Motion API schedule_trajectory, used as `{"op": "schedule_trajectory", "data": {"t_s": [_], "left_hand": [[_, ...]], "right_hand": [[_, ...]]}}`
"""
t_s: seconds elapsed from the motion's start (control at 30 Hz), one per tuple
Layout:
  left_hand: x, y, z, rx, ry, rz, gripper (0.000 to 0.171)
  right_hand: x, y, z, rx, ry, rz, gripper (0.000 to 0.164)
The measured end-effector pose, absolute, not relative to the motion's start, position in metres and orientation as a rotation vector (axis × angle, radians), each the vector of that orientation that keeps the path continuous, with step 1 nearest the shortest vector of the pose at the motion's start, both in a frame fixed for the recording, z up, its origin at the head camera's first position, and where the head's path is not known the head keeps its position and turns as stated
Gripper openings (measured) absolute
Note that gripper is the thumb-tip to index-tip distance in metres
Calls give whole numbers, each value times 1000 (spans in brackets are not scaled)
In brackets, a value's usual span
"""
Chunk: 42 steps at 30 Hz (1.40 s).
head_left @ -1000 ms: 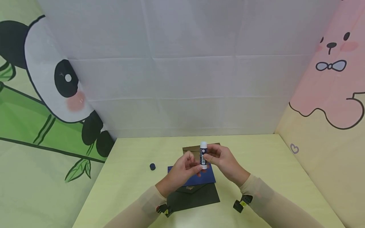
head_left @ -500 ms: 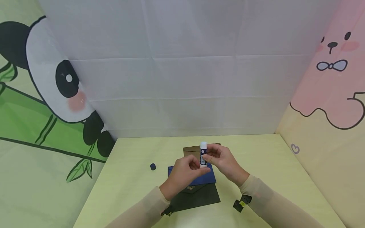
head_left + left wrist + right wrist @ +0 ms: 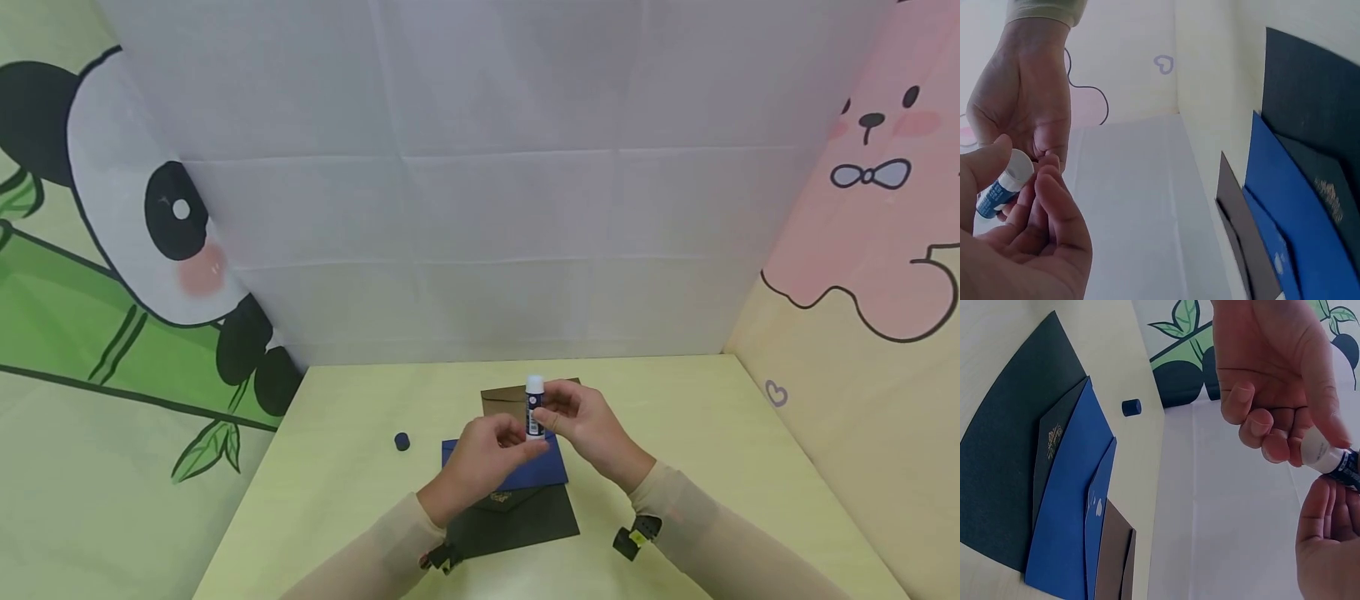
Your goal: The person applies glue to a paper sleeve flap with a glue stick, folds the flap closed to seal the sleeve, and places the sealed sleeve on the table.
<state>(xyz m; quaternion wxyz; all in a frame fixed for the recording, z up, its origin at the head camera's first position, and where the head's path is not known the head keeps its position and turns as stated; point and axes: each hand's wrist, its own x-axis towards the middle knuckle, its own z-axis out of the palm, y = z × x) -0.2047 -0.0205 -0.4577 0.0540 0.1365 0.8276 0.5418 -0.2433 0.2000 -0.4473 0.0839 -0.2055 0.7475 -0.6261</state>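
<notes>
Upright over the envelopes is a glue stick (image 3: 535, 407) with a dark blue label, its white top uncovered. My right hand (image 3: 592, 429) grips its body from the right, thumb across the label. From the left, my left hand (image 3: 483, 458) pinches the white base (image 3: 1020, 165) between thumb and curled fingers, as the left wrist view shows. Below lie overlapping envelopes: a black one (image 3: 525, 525) nearest, a blue one (image 3: 551, 468) in the middle and a brown one (image 3: 502, 402) at the back. A dark blue cap (image 3: 402, 442) rests on the table to their left.
The pale yellow table (image 3: 337, 500) meets a white cloth backdrop (image 3: 510, 208). A panda print (image 3: 120, 183) covers the left wall, a pink animal print (image 3: 870, 242) the right. Small black devices (image 3: 637, 537) are strapped at the wrists.
My left hand has shifted slightly right and turned about the glue stick's base, covering more of it. My right hand and the glue stick stay in nearly the same place.
</notes>
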Motion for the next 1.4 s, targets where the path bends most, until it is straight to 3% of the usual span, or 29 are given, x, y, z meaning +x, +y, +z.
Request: {"op": "schedule_trajectory", "data": {"t_s": [0.3, 0.87, 1.4], "left_hand": [[-210, -25, -461, 440, 2220, 1747, 27], [-214, -30, -466, 471, 1904, 1805, 42], [-208, -25, -464, 314, 2446, 1720, 37]], "right_hand": [[-244, 200, -447, -618, 2215, -1869, 39], [-243, 199, -445, -632, 2202, -1872, 39], [-242, 194, -447, -619, 2224, -1872, 39]]}}
